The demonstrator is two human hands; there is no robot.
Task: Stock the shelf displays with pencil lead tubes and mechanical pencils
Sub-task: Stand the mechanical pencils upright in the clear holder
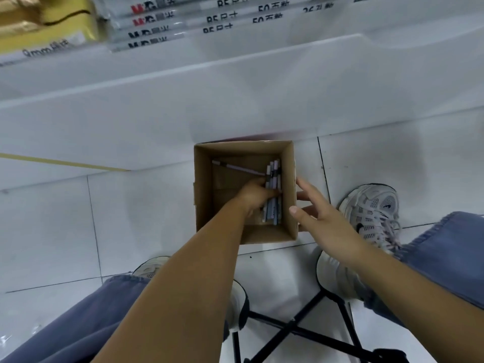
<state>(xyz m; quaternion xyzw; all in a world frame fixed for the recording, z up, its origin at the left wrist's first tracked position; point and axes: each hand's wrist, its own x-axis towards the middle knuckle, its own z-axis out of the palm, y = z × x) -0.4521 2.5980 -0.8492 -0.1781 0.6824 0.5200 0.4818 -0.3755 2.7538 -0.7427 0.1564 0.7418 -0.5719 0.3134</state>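
An open cardboard box stands on the tiled floor between my feet. Inside it, my left hand grips a bundle of pale purple and grey mechanical pencils lying along the right wall. One more pencil lies slanted across the box bottom, apart from the bundle. My right hand is outside the box with its fingers straight, the thumb touching the right wall's rim and the fingers against its outer face.
White shelf edges rise right behind the box. Packaged stationery and a yellow pack lie on the top shelf. A black folding stool frame sits under me, with my white sneakers either side.
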